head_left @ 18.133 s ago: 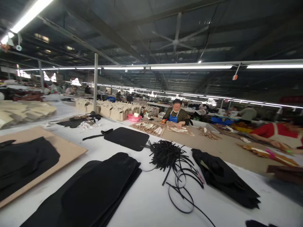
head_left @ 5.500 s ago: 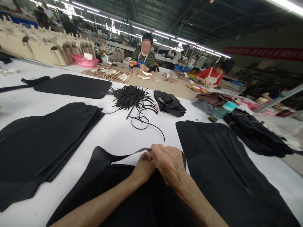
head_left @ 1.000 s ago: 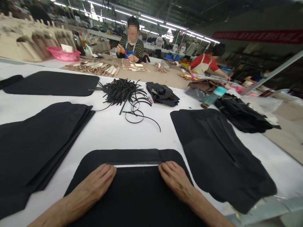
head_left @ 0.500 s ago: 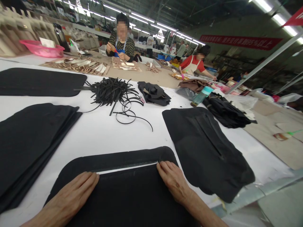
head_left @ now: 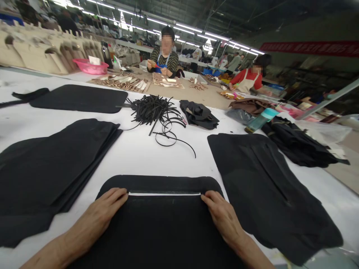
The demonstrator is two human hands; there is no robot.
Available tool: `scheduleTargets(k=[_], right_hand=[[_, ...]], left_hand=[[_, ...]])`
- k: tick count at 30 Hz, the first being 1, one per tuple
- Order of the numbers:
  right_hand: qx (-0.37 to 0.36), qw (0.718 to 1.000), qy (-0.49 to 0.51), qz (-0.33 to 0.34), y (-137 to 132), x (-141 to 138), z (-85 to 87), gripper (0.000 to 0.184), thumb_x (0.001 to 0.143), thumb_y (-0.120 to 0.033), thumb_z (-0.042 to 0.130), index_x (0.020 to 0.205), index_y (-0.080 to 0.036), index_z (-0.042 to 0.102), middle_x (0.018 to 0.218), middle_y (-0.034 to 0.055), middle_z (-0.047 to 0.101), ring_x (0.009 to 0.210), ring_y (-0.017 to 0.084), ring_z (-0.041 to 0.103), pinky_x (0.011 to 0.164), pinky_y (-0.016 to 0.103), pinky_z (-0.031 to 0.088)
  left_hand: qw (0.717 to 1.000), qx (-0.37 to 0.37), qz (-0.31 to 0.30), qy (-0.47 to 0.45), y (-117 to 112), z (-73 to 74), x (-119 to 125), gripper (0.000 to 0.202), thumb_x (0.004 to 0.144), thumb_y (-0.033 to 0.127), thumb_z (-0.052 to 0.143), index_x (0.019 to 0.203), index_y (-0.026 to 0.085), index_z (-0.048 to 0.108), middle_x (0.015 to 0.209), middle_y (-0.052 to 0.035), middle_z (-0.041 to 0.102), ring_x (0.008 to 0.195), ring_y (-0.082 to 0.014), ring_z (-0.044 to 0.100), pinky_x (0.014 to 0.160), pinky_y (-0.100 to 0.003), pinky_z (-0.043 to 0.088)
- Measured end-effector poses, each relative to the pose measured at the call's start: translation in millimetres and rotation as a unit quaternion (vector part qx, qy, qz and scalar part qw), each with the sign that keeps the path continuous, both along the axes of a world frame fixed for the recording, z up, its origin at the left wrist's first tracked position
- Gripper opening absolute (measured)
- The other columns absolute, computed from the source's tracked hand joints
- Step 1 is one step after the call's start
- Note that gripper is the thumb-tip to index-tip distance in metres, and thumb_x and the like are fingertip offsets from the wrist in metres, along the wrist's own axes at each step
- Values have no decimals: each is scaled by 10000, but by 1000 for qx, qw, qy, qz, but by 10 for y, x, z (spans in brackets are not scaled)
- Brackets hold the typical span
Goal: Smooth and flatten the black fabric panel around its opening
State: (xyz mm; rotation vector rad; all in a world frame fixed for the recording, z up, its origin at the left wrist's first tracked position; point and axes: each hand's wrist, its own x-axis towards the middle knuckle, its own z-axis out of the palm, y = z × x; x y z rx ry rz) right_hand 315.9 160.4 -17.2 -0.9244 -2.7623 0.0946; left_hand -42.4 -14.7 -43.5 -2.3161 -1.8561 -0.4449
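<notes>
A black fabric panel with rounded far corners lies in front of me on the white table. A narrow slit runs across it near its far edge, with white showing through. My left hand lies flat on the panel with its fingertips at the slit's left end. My right hand lies flat too, fingertips at the slit's right end. Both hands hold nothing.
Stacks of black panels lie to my left and right; another panel lies farther back. A tangle of black strips and a crumpled black piece sit beyond. A teal-capped bottle lies at right. Two people work across the table.
The view has swung back leftward. My hands stay flat on the panel; the left hand has slid up to the slit's left end and the slit lies straighter.
</notes>
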Motion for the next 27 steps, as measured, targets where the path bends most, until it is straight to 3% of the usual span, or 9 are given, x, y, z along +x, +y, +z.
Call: scheduleTargets(k=[3, 7, 12, 14, 17, 22, 27], right_hand=[[-60, 994, 72, -52, 52, 69, 20, 259, 887, -123, 381, 959, -224, 608, 919, 35, 623, 811, 151, 610, 701, 258, 513], [-34, 991, 102, -83, 31, -40, 100, 230, 892, -142, 384, 957, -210, 593, 940, 43, 625, 816, 159, 610, 724, 280, 506], [-13, 997, 65, 29, -192, -718, 259, 191, 874, -122, 443, 914, -212, 606, 896, 42, 599, 812, 172, 561, 725, 298, 470], [-24, 996, 44, 67, -278, -1022, 256, 151, 849, -114, 503, 904, -216, 600, 882, 27, 587, 807, 169, 541, 716, 291, 451], [-11, 996, 4, 92, -324, -1342, 138, 113, 825, -114, 558, 868, -216, 580, 865, 14, 571, 798, 175, 515, 690, 298, 421], [52, 988, -33, 143, -271, -1465, -90, 96, 803, -128, 590, 847, -200, 544, 843, 32, 543, 773, 193, 479, 632, 320, 380], [110, 976, -52, 182, -274, -1461, -114, 138, 796, -52, 529, 842, -182, 533, 825, 52, 524, 738, 203, 459, 608, 336, 362]], left_hand=[[997, 41, 35, -58, 18, -31, -53, 333, 845, 82, 353, 1032, 184, 610, 1079, -52, 633, 1006, -153, 577, 885, -225, 472], [991, 65, 64, -92, 98, 150, 30, 277, 865, 128, 372, 961, 190, 623, 998, -49, 638, 934, -158, 586, 844, -249, 488], [990, -49, 27, -132, 347, 359, 376, 348, 861, 46, 322, 952, 196, 622, 994, -38, 617, 920, -149, 541, 822, -261, 472], [988, -105, 24, -114, 453, 358, 474, 310, 860, 53, 364, 960, 192, 622, 976, -39, 609, 896, -162, 527, 815, -294, 470], [987, -131, 33, -92, 532, 312, 517, 245, 850, 67, 426, 952, 174, 622, 959, -48, 599, 874, -180, 513, 800, -323, 470], [987, -122, 39, -94, 509, 257, 473, 222, 843, 68, 455, 953, 171, 617, 962, -46, 588, 887, -180, 505, 810, -316, 461], [989, -110, 39, -94, 526, 245, 420, 206, 849, 72, 451, 938, 170, 609, 955, -44, 578, 882, -180, 500, 803, -312, 456]])
